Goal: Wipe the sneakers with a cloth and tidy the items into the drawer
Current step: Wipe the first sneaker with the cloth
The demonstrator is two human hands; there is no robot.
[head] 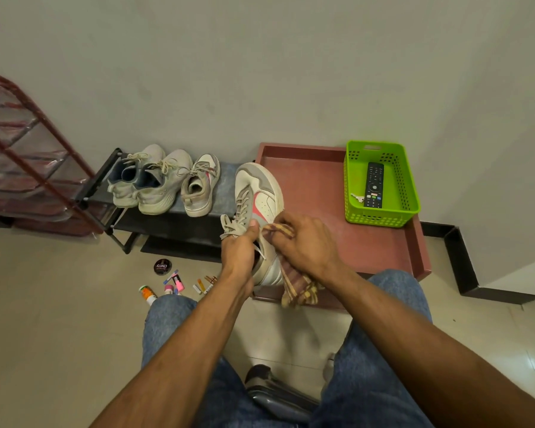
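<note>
Both forearms are bare to the lower edge of the frame, with no sleeve, watch or band showing. The left hand point(240, 247) and the right hand point(303, 242) wear no gloves and no rings that can be made out. The legs are in blue denim jeans point(380, 350), faded and slightly mottled, loose at the knees.

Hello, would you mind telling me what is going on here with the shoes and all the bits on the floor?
A seated person is cleaning a grey-and-pink sneaker. The left hand grips it at the laces, and the right hand presses a striped cloth against its side. Three more sneakers sit on a low black rack. Small items lie scattered on the floor, and a green basket holding a remote stands in the red drawer.
</note>
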